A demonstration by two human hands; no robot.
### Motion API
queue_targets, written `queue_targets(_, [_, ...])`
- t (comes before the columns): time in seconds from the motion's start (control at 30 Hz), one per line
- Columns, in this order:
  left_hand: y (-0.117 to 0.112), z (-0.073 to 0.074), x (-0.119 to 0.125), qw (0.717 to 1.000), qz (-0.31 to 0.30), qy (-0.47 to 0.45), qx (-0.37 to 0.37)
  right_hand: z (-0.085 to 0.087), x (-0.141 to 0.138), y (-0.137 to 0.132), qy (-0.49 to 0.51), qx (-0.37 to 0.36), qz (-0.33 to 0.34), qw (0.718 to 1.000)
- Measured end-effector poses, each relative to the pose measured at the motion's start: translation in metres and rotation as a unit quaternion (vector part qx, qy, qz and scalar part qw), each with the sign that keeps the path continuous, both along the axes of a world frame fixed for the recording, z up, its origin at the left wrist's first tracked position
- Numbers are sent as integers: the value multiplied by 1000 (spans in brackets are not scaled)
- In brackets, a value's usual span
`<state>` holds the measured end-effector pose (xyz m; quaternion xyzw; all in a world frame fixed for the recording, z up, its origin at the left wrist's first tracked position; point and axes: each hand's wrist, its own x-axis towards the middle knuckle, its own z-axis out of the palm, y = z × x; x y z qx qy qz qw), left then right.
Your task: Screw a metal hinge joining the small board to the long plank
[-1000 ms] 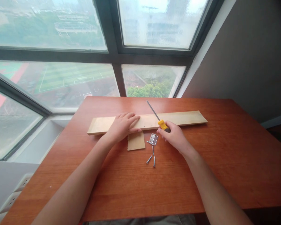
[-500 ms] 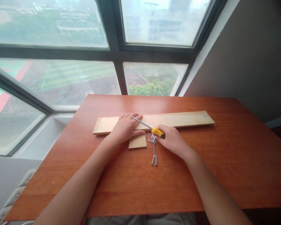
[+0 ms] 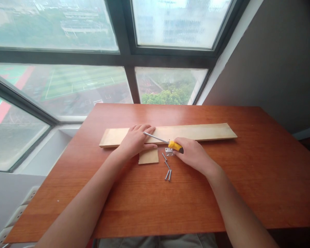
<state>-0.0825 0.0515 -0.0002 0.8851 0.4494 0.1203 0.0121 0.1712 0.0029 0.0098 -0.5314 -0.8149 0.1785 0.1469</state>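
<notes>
A long pale wooden board (image 3: 191,132) lies across the table. My left hand (image 3: 136,138) rests on it, fingers stretched out flat, with its thumb over the top edge of a small square wood piece (image 3: 148,156). Closed around the yellow handle of a screwdriver (image 3: 174,146) is my right hand (image 3: 192,151). The screwdriver's metal shaft points left, its tip over my left hand's fingers. Just below the handle is a small silver hinge (image 3: 168,152), and my right fingertips are at its right side; whether they grip it I cannot tell. Several screws (image 3: 167,174) lie below the hinge.
All of this is on a reddish-brown wooden table (image 3: 134,206). Large windows (image 3: 88,82) stand beyond its far edge, and a grey wall (image 3: 279,69) is at the right. Power sockets (image 3: 20,213) run along the lower left.
The hinge has changed its angle and shows a flatter face below the screwdriver. The screws lie differently, with the upper ones apart from the hinge. The small wood piece sits slightly further left.
</notes>
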Motion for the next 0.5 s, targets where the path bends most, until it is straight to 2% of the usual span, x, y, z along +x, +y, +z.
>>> queue_targets(0.3, [-4,2,-1,1000,-7,11,8,3,-2,-7,-58,6,11,998])
queue_targets(0.5, [-6,5,-2,1000,6,-3,-8,2,-1,-5,-50,7,12,999])
